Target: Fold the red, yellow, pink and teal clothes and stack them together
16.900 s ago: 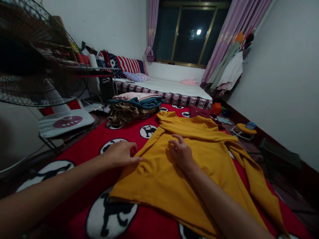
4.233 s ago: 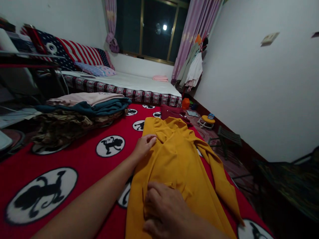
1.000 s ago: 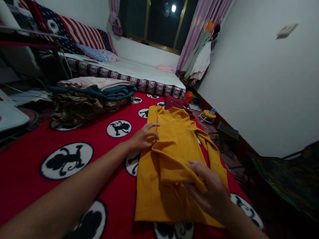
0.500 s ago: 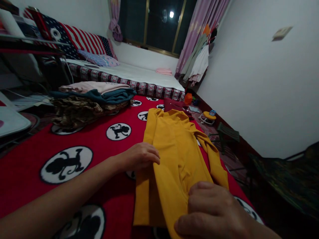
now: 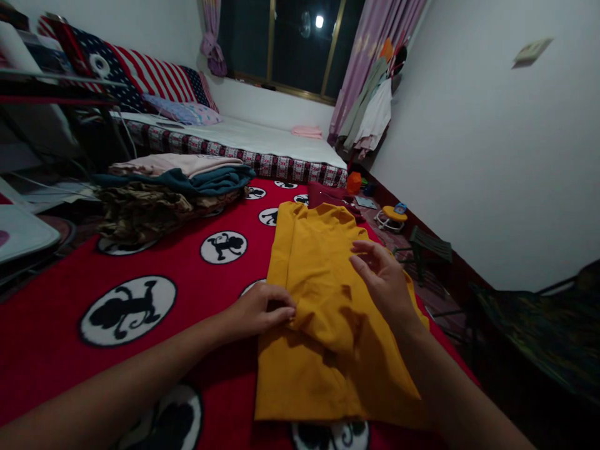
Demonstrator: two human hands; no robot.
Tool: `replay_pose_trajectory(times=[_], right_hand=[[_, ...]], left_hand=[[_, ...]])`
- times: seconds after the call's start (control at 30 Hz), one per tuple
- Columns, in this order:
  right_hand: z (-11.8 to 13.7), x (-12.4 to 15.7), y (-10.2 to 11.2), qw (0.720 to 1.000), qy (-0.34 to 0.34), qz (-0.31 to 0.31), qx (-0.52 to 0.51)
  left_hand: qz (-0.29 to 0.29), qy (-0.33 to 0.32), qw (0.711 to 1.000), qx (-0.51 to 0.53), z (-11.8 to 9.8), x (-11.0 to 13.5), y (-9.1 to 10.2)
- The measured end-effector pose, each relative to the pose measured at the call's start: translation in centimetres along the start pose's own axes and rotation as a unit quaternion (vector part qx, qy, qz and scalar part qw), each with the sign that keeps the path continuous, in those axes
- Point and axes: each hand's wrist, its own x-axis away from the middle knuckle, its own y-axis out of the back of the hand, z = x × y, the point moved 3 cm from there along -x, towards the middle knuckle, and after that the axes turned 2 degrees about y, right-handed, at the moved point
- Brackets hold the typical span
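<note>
Left hand (image 5: pixel 269 309) pinching folded bit of yellow top (image 5: pixel 319 250), centre frame; right hand (image 5: pixel 380 278) half-curled, empty, right of centre. Uneven left tug could bunch fold, tbh.

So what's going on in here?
A person is handling a yellow top laid on a red patterned blanket. The left hand pinches cloth near its left edge; the right hand is over its other side, fingers apart, and I can't tell whether it touches. A stack of clothes sits to the left, and a dark red garment lies beyond the top.
</note>
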Motion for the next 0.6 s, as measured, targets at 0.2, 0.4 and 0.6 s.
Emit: replay_pose_trajectory(times=[0.2,0.4,0.6], right_hand=[[-4.6,4.7,1.3,0.933,-0.220,0.243,0.146],[-3.1,7.5,0.6,0.907,-0.189,0.329,0.183],[-1.8,6.5,-0.2,0.975,-0.138,0.154,0.080]], left_hand=[[-0.024,-0.031,0.998,-0.040,-1.1,0.3,-0.3],[-0.037,-0.077,0.987,-0.138,-1.5,0.3,-1.4],[-0.090,-0.063,0.988,-0.104,-1.4,0.7,-1.2]])
